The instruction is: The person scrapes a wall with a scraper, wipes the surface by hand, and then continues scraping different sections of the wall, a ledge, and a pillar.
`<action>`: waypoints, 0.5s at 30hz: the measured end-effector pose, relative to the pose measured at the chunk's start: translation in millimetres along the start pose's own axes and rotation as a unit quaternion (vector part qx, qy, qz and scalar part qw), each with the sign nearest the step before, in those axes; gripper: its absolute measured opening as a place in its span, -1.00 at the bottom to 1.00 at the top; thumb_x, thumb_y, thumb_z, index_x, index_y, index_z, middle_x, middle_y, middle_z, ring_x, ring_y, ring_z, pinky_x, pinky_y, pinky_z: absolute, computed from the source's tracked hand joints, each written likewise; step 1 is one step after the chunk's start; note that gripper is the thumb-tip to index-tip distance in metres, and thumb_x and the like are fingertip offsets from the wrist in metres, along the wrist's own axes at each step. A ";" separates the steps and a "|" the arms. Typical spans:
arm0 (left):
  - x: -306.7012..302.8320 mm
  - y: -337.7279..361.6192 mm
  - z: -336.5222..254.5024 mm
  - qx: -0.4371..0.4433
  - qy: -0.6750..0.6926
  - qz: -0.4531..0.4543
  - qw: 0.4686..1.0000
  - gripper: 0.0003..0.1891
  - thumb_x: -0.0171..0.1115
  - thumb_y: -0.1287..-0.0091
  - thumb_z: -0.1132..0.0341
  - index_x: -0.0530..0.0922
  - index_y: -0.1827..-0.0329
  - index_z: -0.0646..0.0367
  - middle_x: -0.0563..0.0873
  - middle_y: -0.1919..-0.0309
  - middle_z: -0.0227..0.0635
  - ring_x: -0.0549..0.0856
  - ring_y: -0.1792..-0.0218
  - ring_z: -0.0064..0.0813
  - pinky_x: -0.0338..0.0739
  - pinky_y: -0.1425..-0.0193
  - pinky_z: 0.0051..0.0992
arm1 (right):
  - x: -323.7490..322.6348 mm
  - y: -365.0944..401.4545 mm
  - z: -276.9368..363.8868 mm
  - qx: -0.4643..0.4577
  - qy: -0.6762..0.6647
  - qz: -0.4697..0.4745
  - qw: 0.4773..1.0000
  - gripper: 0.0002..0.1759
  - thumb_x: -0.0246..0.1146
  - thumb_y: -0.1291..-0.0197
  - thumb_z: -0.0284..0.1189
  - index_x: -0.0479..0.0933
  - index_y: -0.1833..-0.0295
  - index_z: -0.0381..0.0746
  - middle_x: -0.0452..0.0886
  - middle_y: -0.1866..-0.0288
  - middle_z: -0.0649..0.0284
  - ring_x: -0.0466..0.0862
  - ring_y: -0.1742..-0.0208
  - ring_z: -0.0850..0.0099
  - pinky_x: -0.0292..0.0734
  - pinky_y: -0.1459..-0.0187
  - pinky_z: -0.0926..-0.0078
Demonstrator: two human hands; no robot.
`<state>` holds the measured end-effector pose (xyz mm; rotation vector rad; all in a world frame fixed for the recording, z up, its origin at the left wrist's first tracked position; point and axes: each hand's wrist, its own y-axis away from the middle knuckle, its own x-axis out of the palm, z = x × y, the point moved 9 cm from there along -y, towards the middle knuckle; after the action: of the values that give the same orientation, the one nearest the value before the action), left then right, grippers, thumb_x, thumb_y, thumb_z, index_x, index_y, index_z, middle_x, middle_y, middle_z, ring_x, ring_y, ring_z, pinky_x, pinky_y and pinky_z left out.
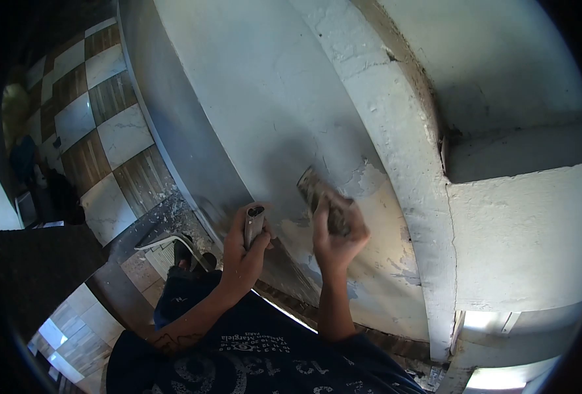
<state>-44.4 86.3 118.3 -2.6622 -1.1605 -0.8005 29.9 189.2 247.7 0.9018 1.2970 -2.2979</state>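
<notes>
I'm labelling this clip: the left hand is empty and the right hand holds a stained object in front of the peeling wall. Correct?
Not quite: the head view shows the left hand holding a grey piece, not empty. The right hand does hold a stained object in front of the peeling wall.

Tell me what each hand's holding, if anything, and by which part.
The left hand holds a grey tubular piece around its sides, below its open end; the right hand, a mottled piece by the end nearer the wrist. Neither is identifiable.
</notes>
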 end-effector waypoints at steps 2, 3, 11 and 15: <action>-6.9 -1.8 -1.7 0.005 0.005 -0.011 1.000 -0.61 -0.06 -0.20 0.56 0.36 -0.12 0.20 0.48 0.38 -0.37 0.49 0.36 -0.62 0.44 0.25 -0.57 | -11.5 16.7 -0.7 0.037 -0.040 -0.030 0.998 -0.79 0.20 -0.02 -0.63 0.57 0.17 -0.40 0.64 0.40 0.17 0.60 0.46 0.55 0.46 0.37 0.70; -10.0 -2.6 -1.8 0.006 0.011 -0.019 1.000 -0.61 -0.06 -0.20 0.56 0.35 -0.13 0.20 0.48 0.38 -0.37 0.49 0.36 -0.62 0.44 0.25 -0.57 | -15.4 20.1 -7.3 0.076 -0.076 -0.057 0.993 -0.77 0.18 -0.03 -0.65 0.55 0.15 -0.43 0.64 0.38 0.15 0.61 0.43 0.53 0.48 0.33 0.69; -2.0 -2.5 -17.7 0.031 -0.007 -0.005 0.999 -0.60 -0.04 -0.20 0.52 0.33 -0.15 0.26 0.52 0.37 -0.34 0.53 0.34 -0.59 0.46 0.24 -0.57 | -7.6 -21.5 2.8 0.033 -0.027 -0.052 0.998 -0.85 0.25 -0.02 -0.61 0.60 0.24 -0.36 0.63 0.41 0.17 0.60 0.46 0.49 0.49 0.35 0.61; -14.9 -5.3 -6.4 0.025 0.011 -0.037 0.999 -0.62 0.01 -0.20 0.51 0.36 -0.12 0.24 0.53 0.34 -0.35 0.55 0.36 -0.59 0.46 0.26 -0.58 | 19.7 -1.8 23.7 0.056 -0.200 0.067 0.976 -0.82 0.26 -0.01 -0.61 0.61 0.20 -0.30 0.65 0.36 0.21 0.60 0.35 0.54 0.47 0.21 0.61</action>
<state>-59.3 78.3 115.6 -2.5779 -1.2629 -0.8000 5.9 170.1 244.4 0.5018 0.9156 -2.3088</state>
